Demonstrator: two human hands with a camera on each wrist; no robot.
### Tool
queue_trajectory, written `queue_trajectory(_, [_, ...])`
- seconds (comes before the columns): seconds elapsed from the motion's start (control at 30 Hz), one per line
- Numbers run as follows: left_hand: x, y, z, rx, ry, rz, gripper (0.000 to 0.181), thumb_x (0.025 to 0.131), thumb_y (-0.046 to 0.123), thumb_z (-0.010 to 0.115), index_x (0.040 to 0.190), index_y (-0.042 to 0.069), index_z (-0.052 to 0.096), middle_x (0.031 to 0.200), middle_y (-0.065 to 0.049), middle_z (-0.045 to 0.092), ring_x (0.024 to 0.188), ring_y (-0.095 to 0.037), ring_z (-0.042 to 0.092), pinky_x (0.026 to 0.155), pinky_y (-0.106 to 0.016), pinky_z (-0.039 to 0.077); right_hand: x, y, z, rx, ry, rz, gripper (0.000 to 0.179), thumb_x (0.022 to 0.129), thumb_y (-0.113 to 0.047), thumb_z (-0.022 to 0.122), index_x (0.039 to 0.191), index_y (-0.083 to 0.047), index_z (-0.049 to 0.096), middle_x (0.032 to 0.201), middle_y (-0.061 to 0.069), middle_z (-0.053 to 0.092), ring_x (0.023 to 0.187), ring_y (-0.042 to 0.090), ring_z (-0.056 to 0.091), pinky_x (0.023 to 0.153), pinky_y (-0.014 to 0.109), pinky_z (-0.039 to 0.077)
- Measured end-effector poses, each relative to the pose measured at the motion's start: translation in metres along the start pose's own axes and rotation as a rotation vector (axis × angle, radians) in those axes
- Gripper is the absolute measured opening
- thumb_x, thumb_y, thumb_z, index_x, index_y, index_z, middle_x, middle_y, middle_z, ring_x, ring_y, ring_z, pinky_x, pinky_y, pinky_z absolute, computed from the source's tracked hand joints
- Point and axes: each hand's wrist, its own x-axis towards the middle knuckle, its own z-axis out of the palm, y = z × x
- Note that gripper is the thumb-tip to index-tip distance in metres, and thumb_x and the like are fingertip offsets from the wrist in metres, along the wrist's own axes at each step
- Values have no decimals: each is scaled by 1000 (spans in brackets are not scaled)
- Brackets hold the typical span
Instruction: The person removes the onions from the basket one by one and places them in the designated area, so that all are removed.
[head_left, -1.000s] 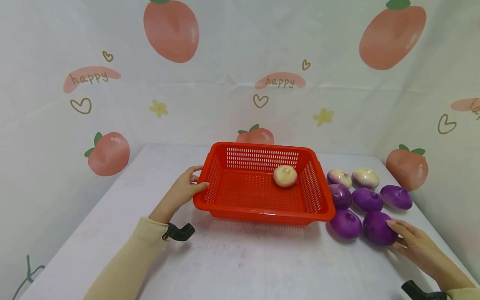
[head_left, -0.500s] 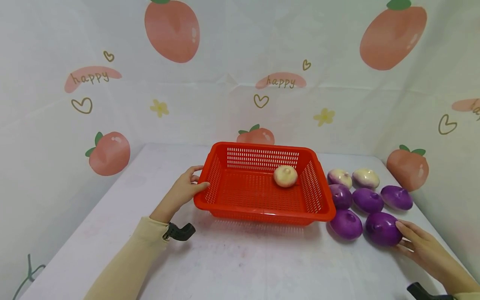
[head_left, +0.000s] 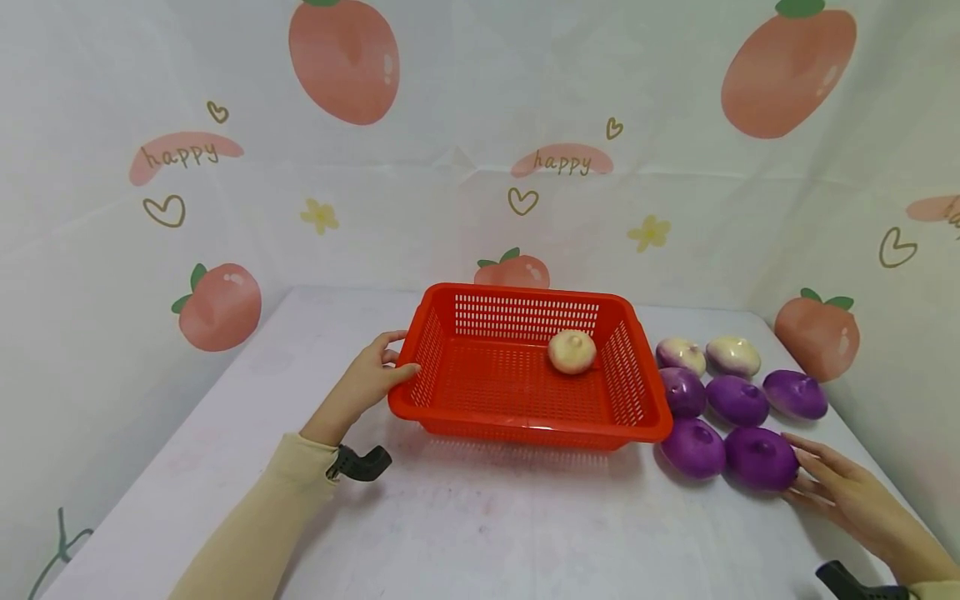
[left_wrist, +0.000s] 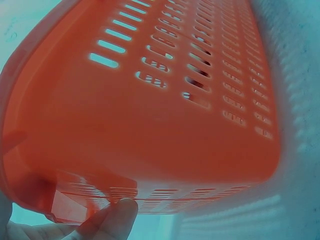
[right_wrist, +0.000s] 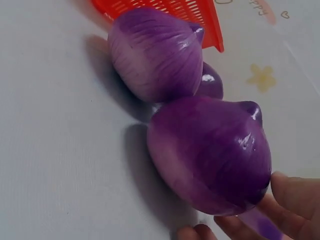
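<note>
A red plastic basket (head_left: 525, 375) with slotted walls stands mid-table. My left hand (head_left: 367, 379) grips its left rim, thumb over the edge; in the left wrist view fingertips (left_wrist: 122, 212) show against the basket's outside (left_wrist: 165, 135). Inside, toward the right, lies a pale onion (head_left: 572, 352). At the front right of the table, a dark purple onion (head_left: 762, 459) rests beside another purple onion (head_left: 693, 448). My right hand (head_left: 855, 496) is at its right side, fingers loosely extended; the right wrist view shows the thumb (right_wrist: 297, 197) at the edge of the onion (right_wrist: 210, 155).
Behind the two front onions sit more purple ones (head_left: 737, 401), (head_left: 795, 394) and onion (head_left: 682, 392), close to the basket's right side. Two pale onions, one (head_left: 732, 356) further right, lie at the back. A printed cloth (head_left: 450, 208) hangs behind the white table (head_left: 480, 525).
The dark purple onion under my right hand has turned, shifted right, then come back left against its neighbour. My right hand has drawn slightly right. The left hand and basket have stayed put.
</note>
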Motion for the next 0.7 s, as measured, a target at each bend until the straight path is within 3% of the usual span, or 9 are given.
queue_trajectory(0.37, [-1, 1, 1, -5, -2, 6, 64, 94, 17, 61, 149, 9, 29, 117, -23, 57, 91, -26, 66, 81, -40, 59, -2, 2, -3, -20, -36, -18, 48, 106, -8, 29, 114, -39, 65, 108, -26, 61, 94, 1, 66, 77, 23, 57])
queue_trajectory(0.5, [-2, 1, 1, 0, -1, 9, 63, 94, 17, 60, 149, 10, 29, 117, -23, 57, 91, -26, 66, 82, -39, 58, -1, 3, -6, -2, -91, -58, 50, 106, -7, 28, 119, -38, 64, 113, -27, 60, 97, 2, 66, 79, 23, 57])
queue_trajectory(0.7, [-1, 1, 1, -8, 0, 15, 63, 94, 16, 60, 148, 9, 29, 115, -22, 57, 90, -25, 66, 81, -39, 59, -1, -2, -6, -198, 14, -81, 48, 105, -8, 32, 117, -44, 61, 107, -27, 60, 91, -3, 62, 73, 17, 55])
